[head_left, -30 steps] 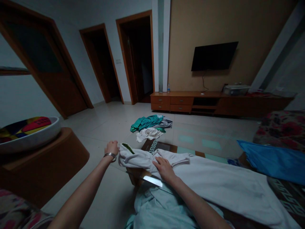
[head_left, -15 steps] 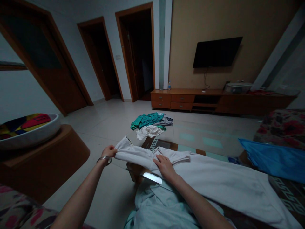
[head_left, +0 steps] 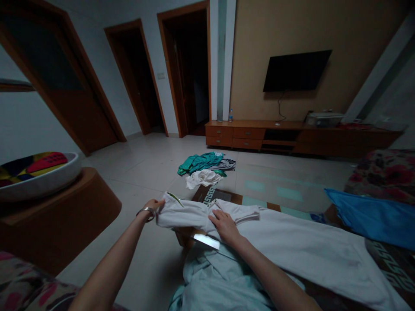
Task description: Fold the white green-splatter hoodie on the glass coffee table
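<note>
Bare floor point(head_left: 145, 255) stretches left of the left hand point(head_left: 151, 206) as far as the wooden stand point(head_left: 61, 216), leaving room to pass. Beyond the white cloth point(head_left: 184, 214), a heap of clothes point(head_left: 202, 166) lies on the floor in the way toward the cabinet point(head_left: 248, 133). The right hand point(head_left: 225, 227) has cloth directly beneath it.

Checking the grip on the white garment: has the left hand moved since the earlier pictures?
Yes. The left hand now sits lower in view, farther below the clothes pile on the floor, and it pinches the white garment.
</note>
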The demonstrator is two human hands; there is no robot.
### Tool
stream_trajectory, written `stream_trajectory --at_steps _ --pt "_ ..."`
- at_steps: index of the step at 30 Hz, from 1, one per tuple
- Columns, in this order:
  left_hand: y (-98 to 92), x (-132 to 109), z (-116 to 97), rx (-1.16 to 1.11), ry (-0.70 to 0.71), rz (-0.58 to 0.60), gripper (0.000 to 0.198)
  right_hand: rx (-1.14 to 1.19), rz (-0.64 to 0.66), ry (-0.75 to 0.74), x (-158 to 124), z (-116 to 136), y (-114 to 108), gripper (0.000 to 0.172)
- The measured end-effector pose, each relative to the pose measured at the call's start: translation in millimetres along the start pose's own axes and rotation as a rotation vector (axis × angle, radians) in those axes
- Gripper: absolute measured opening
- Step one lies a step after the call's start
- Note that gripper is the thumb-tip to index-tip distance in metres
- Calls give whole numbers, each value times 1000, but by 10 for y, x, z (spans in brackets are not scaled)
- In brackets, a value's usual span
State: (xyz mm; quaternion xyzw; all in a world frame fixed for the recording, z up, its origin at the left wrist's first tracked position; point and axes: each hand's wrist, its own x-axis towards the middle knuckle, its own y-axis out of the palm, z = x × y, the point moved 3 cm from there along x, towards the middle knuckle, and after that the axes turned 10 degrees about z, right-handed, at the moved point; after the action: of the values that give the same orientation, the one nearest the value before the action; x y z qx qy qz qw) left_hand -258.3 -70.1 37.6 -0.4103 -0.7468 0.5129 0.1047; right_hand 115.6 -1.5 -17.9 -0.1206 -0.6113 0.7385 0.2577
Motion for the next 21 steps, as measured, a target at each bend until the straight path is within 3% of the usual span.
stream_trajectory --at_steps 5,9,12,15,21 --pt "16 12 -159 3 110 -96 21 -8 -5 8 2 3 0 36" --pt "-61 -23 -280 16 129 -281 35 -8 -18 9 -1 11 -14 35" --pt "-78 -43 -312 50 112 -350 41 -3 -22 12 -1 10 -12 35" --pt "-43 -28 -250 97 65 -293 38 -4 -22 13 1 3 -1 35" --pt "20 30 -36 153 -37 -20 36 3 -36 3 -9 3 -9 36"
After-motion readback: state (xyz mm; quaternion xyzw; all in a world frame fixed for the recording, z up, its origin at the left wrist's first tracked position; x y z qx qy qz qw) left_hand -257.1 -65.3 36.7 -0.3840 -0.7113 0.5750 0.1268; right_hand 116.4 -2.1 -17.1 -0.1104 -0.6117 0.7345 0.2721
